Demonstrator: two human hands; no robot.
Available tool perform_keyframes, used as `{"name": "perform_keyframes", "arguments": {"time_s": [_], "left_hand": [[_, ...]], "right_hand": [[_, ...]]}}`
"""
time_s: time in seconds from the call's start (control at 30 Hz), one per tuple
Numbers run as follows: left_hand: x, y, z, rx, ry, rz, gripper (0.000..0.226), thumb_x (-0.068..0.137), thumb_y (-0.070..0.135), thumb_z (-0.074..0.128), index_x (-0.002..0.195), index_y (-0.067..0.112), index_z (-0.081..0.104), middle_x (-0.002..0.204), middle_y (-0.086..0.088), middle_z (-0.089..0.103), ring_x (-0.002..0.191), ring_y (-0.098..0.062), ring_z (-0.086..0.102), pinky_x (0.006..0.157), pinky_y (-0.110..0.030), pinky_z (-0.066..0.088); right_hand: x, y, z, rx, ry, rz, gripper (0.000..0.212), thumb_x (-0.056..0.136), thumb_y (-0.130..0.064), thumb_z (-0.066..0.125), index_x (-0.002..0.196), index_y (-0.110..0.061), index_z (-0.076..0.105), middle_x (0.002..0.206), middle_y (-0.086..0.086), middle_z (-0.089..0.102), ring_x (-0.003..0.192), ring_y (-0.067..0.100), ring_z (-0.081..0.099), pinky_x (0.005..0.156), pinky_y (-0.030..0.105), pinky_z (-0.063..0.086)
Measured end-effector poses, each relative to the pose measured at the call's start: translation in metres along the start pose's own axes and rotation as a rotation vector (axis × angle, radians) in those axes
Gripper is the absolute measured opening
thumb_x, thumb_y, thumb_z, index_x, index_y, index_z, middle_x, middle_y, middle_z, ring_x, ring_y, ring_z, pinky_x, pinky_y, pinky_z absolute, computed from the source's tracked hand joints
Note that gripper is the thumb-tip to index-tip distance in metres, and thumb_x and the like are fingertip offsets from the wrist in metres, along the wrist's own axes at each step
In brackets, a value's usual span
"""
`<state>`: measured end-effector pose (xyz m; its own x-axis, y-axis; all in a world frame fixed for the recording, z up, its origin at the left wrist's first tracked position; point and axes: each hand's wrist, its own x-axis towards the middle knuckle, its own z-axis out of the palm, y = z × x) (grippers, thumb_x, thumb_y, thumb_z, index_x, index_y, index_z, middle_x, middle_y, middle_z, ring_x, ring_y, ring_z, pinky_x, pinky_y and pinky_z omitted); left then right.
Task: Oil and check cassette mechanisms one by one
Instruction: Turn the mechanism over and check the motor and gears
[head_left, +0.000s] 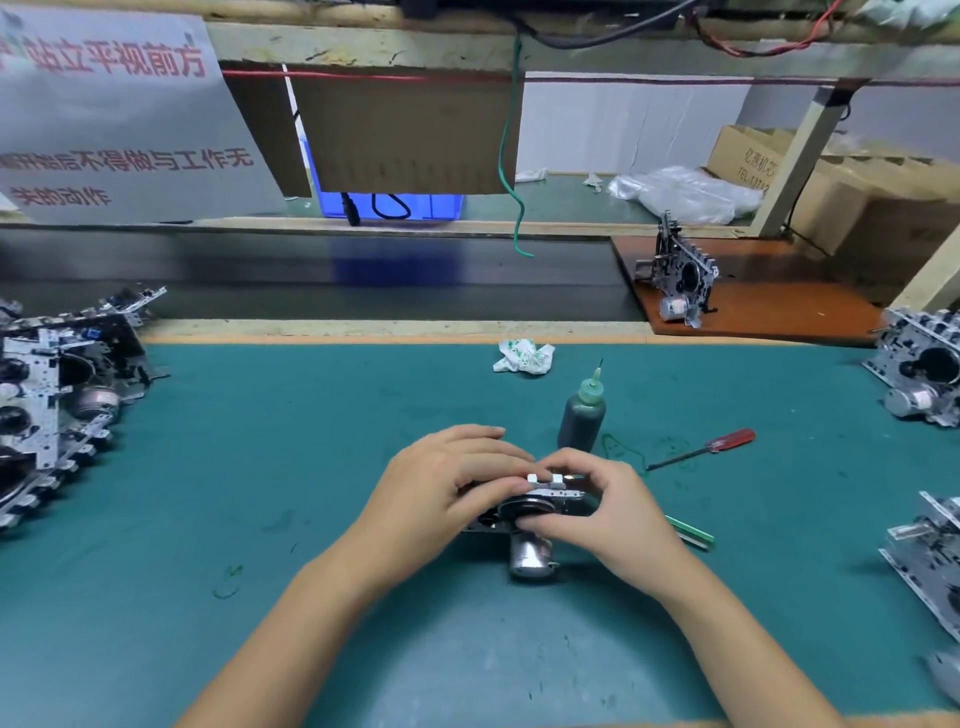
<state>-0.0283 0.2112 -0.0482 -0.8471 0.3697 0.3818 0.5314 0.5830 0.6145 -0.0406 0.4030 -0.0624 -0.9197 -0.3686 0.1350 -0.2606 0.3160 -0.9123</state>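
Got both my left hand (447, 483) and right hand (597, 506) pinching the small grey metal cassette mechanism (524, 512) on the teal mat (260, 467). Feels rigid but fiddly, probably oily-slick, so I'd hold the frame edges, not the dangling silver motor (530, 558).

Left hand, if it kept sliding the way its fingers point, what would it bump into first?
Most likely the right hand: the left hand points rightward across the cassette mechanism both hold, fingertips nearly meeting. The oil bottle stands farther back, probably off that line.
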Motion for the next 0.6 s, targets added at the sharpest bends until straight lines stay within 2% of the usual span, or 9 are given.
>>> {"name": "perform_keyframes", "arguments": {"time_s": [0.1,0.17,0.2,0.3,0.37,0.47,0.6], "left_hand": [[-0.001,0.001,0.000,-0.003,-0.011,-0.078,0.025,0.088,0.042,0.051,0.104,0.047,0.069,0.114,0.034,0.059,0.124,0.007,0.040,0.101,-0.015,0.032],[-0.002,0.002,0.000,-0.004,-0.032,-0.084,0.029,0.088,0.046,0.049,0.112,0.062,0.052,0.116,0.040,0.053,0.127,0.010,0.036,0.103,-0.015,0.031],[-0.002,0.002,0.000,-0.003,-0.035,-0.082,0.032,0.088,0.047,0.048,0.113,0.065,0.047,0.115,0.041,0.052,0.127,0.011,0.035,0.104,-0.016,0.031],[0.001,0.002,-0.001,0.015,-0.030,-0.087,0.026,0.087,0.053,0.045,0.107,0.060,0.061,0.117,0.038,0.054,0.128,0.008,0.037,0.105,-0.021,0.032],[0.002,0.003,0.000,0.030,-0.023,-0.082,0.031,0.087,0.056,0.042,0.109,0.054,0.063,0.119,0.033,0.056,0.127,0.006,0.037,0.105,-0.024,0.032],[0.004,0.003,0.001,0.043,-0.018,-0.072,0.031,0.088,0.055,0.041,0.109,0.053,0.063,0.118,0.030,0.058,0.126,0.004,0.039,0.104,-0.029,0.035],[0.004,0.001,0.001,0.050,-0.027,-0.073,0.027,0.089,0.049,0.045,0.108,0.054,0.063,0.117,0.034,0.055,0.126,0.003,0.041,0.104,-0.032,0.036]], "right_hand": [[-0.004,-0.002,0.002,0.094,0.002,-0.015,0.022,0.066,-0.016,0.080,0.083,-0.021,0.066,0.078,0.002,0.069,0.074,0.017,0.064,0.073,0.024,0.048],[-0.007,-0.003,0.004,0.107,-0.007,-0.008,0.022,0.066,-0.020,0.078,0.085,-0.021,0.066,0.078,0.003,0.068,0.075,0.018,0.064,0.073,0.023,0.048],[-0.008,-0.003,0.003,0.053,-0.010,-0.001,0.024,0.067,-0.024,0.079,0.088,-0.024,0.066,0.083,-0.001,0.069,0.081,0.014,0.064,0.076,0.022,0.047],[-0.015,0.002,-0.003,-0.327,0.071,-0.012,0.039,0.071,-0.048,0.075,0.105,-0.037,0.063,0.100,-0.022,0.063,0.102,-0.003,0.052,0.088,0.014,0.038],[-0.024,0.002,-0.004,-0.556,0.197,-0.069,0.040,0.075,-0.060,0.060,0.103,-0.032,0.065,0.099,-0.022,0.062,0.099,-0.003,0.048,0.085,0.015,0.037],[-0.034,0.006,0.000,-0.741,0.255,-0.200,0.042,0.083,-0.053,0.046,0.082,-0.018,0.069,0.085,-0.013,0.065,0.083,0.010,0.055,0.074,0.022,0.038],[-0.034,0.009,-0.005,-0.792,0.203,-0.222,0.043,0.085,-0.052,0.045,0.083,-0.018,0.072,0.088,-0.014,0.066,0.082,0.011,0.055,0.075,0.024,0.039]]}}
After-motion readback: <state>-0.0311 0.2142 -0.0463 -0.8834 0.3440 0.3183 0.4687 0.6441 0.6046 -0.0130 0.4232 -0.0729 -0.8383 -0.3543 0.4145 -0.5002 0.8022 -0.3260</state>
